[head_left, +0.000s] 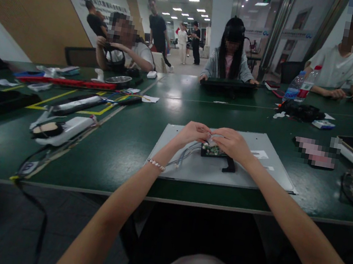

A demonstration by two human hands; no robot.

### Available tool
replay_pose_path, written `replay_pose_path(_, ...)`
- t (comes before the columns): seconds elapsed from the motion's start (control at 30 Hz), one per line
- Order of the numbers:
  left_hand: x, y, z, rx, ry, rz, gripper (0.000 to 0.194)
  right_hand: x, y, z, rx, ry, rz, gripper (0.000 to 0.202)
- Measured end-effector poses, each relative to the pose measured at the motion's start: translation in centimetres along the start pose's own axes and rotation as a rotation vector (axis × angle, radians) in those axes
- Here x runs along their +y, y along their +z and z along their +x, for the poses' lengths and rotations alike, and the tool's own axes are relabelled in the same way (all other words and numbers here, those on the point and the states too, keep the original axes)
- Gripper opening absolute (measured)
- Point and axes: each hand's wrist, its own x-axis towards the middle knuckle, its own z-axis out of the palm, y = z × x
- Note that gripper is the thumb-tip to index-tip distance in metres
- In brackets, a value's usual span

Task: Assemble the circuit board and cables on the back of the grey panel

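A flat grey panel [183, 171] lies on the green table in front of me. On it sits a dark-framed circuit board [212, 151], with a black bracket [230, 165] at its lower right. Grey cables [183, 155] run from the board's left side. My left hand [195, 134] is closed at the board's upper left edge, and my right hand [232, 142] is closed over its upper right. Their fingertips meet around a small pale piece, too small to name.
Left on the green table [117, 158] lie a white device [70, 131], cables and a long red item [79, 83]. To the right are a pink phone [316, 154], a clear round object [352, 186] and two bottles [308, 84]. Several people are across the table and beyond.
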Motion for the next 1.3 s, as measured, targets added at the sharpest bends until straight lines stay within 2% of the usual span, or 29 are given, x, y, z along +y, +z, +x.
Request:
replay_pose_path(0.1,-0.3,-0.2,0.4,0.036,0.082,0.052,0.017,0.1,-0.3,0.1,0.037,0.025,0.018,0.024)
replay_pose_path(0.17,-0.4,-0.6,0.6,0.133,0.169,0.151,0.016,0.5,-0.3,0.0,0.079,0.077,0.017,0.024)
replay_pose_path(0.3,-0.3,-1.8,0.6,0.426,0.344,0.565,0.02,2.1,0.5,-0.4,0.113,0.234,-0.042,0.022)
replay_pose_path(0.4,-0.1,-2.4,0.2,0.516,0.338,0.857,0.025,3.3,1.3,-0.9,0.044,0.355,-0.091,0.021)
replay_pose_path(0.53,-0.1,-2.7,-0.1,0.504,0.271,1.071,0.027,4.1,2.1,-1.2,-0.085,0.461,-0.093,0.02)
replay_pose_path(0.7,-0.6,-2.6,0.0,0.409,0.253,1.203,0.031,4.0,2.2,-1.2,-0.222,0.462,-0.106,0.019)
replay_pose_path(0.87,-0.6,-2.3,-0.2,0.363,0.234,1.252,0.032,4.1,2.5,-1.2,-0.244,0.451,-0.126,0.019)
replay_pose_path(1.3,-0.7,-2.2,-0.3,0.337,0.238,1.269,0.033,4.4,3.1,-1.3,-0.29,0.438,-0.013,0.023)
